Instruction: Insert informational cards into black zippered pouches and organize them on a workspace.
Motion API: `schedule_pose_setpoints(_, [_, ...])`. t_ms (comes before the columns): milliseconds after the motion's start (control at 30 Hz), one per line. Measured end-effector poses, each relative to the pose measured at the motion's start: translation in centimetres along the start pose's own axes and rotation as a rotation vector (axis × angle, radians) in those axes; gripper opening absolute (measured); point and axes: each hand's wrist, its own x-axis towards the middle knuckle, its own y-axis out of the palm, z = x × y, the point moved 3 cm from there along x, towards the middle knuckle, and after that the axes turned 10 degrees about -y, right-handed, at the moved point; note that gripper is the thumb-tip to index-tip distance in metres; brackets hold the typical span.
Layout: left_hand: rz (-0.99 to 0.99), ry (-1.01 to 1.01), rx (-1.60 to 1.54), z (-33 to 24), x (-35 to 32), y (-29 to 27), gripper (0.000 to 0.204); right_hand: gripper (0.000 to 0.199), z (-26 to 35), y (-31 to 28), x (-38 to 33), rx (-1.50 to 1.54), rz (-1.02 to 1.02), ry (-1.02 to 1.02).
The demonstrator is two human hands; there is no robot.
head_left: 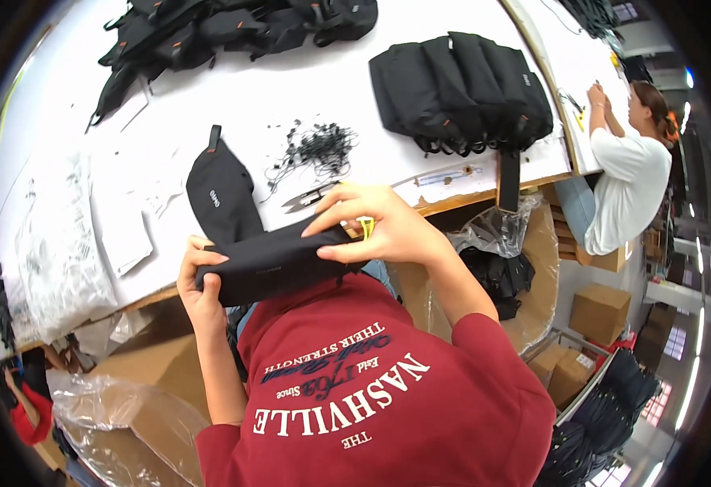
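- Black soft fabric pouch [270, 264], lower centre of the frame, held near the white counter's [237, 93] edge.
- Left grip [198, 284] pinches its left end; right grip [388, 223] pinches the right, likely keeping the limp cloth taut. A slim yellow item [367, 227] at the right palm is too covered to identify.
- Black tapered fabric bag [225, 199] lies just beyond, seemingly within easy reach.
- Tangled black cord scraps [323, 150] sit centre, perhaps heaped aside.
- Black bags [461, 93], upper right, press together, probably saving space.

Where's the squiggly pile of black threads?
In the head view, the threads lie on the white table, beyond the right hand, between the flat black bag on the left and the bag stack on the right.
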Motion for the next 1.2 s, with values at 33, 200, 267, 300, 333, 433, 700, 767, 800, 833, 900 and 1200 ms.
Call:
schedule_pose_setpoints(33, [0.042,-0.001,0.029,0.1,0.5,0.1,0.053,0.025,-0.2,-0.3,-0.4,0.017,0.028,0.0])
schedule_pose_setpoints(200, [0.075,-0.021,0.05,0.2,1.7,0.4,0.055,0.021,0.4,-5.4,-2.9,-0.08,-0.228,0.01])
schedule_pose_setpoints(267, [-0.165,0.032,0.403,0.4,2.5,-1.9,0.05,0.021,1.3,-10.1,-5.0,-0.105,-0.669,0.019])
schedule_pose_setpoints(300, [-0.267,-0.006,0.615,0.2,2.6,-2.7,0.05,0.022,1.2,-13.0,-6.5,-0.292,-0.852,-0.015])
schedule_pose_setpoints(333, [-0.325,-0.052,0.761,1.0,2.7,-4.0,0.055,0.025,1.2,-15.4,-7.8,-0.393,-1.079,0.018])
schedule_pose_setpoints(433, [-0.458,-0.018,0.996,4.0,2.9,-8.0,0.061,0.029,0.0,-22.1,-10.2,-0.693,-1.449,-0.071])
schedule_pose_setpoints(700, [-0.51,-0.103,1.25,5.8,3.6,-12.7,0.061,0.039,-8.3,-27.6,-11.3,-0.736,-1.18,0.568])
schedule_pose_setpoints(767, [-0.561,-0.056,1.293,5.0,4.4,-12.9,0.061,0.039,-8.2,-27.9,-12.2,-1.222,-1.102,0.473])
schedule_pose_setpoints(800, [-0.595,-0.016,1.332,4.4,4.7,-12.8,0.063,0.039,-8.5,-28.0,-12.8,-1.513,-1.07,0.348])
schedule_pose_setpoints(833, [-0.61,-0.036,1.347,4.5,4.7,-13.7,0.068,0.037,-7.3,-26.2,-11.7,-1.379,-1.182,0.342])
schedule_pose_setpoints(900, [-0.636,-0.068,1.368,5.4,4.8,-15.8,0.072,0.03,-3.8,-21.7,-9.0,-1.198,-1.274,0.195])
schedule_pose_setpoints(1200, [-0.558,-0.294,1.275,4.9,5.5,-17.8,0.089,0.009,-6.6,-1.7,2.7,-0.59,-0.356,0.0])
